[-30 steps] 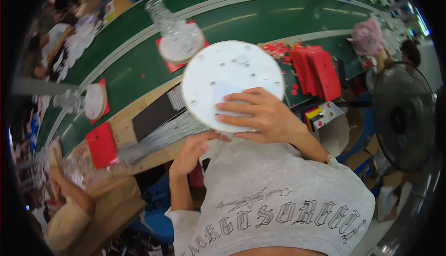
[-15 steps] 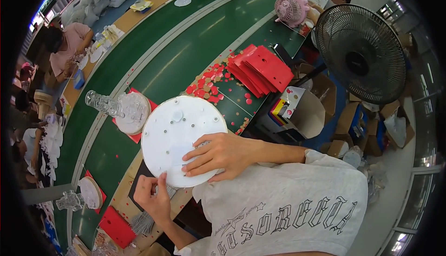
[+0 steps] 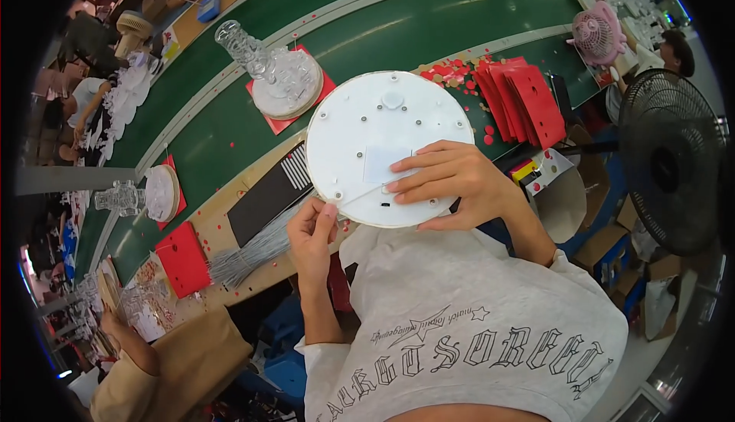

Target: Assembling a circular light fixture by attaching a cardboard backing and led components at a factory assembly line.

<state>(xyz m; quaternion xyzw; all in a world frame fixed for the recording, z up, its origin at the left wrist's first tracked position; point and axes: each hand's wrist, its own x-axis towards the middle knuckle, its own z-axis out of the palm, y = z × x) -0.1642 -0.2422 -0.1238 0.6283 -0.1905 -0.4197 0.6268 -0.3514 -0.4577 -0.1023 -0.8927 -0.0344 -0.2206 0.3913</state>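
Note:
A round white disc [image 3: 344, 127] with small screw posts and a pale square patch faces up in front of me. My right hand [image 3: 455, 181] lies across its lower right part, fingers stretched over the face and thumb by the rim. At the lower left rim, my left hand [image 3: 312, 231] pinches what looks like a thin wire [image 3: 360, 195]. This faint strand runs over the disc toward my right fingertips; its far end is hard to make out. A bundle of thin grey wires [image 3: 256, 252] lies left of my left hand, beside a flat black board [image 3: 264, 204].
Beyond, a green conveyor belt [image 3: 222, 120] carries clear tiered pieces on round bases [image 3: 287, 85]. Red packets [image 3: 521, 101] lie at right, a red sheet [image 3: 182, 257] at left. A black fan [image 3: 670, 162] stands far right. A co-worker's arm [image 3: 130, 342] reaches in at lower left.
The whole view has swung, bringing more of the wire bundle, black board and a neighbouring co-worker into sight. A thin strand between my hands now shows. Both hands stay at the disc.

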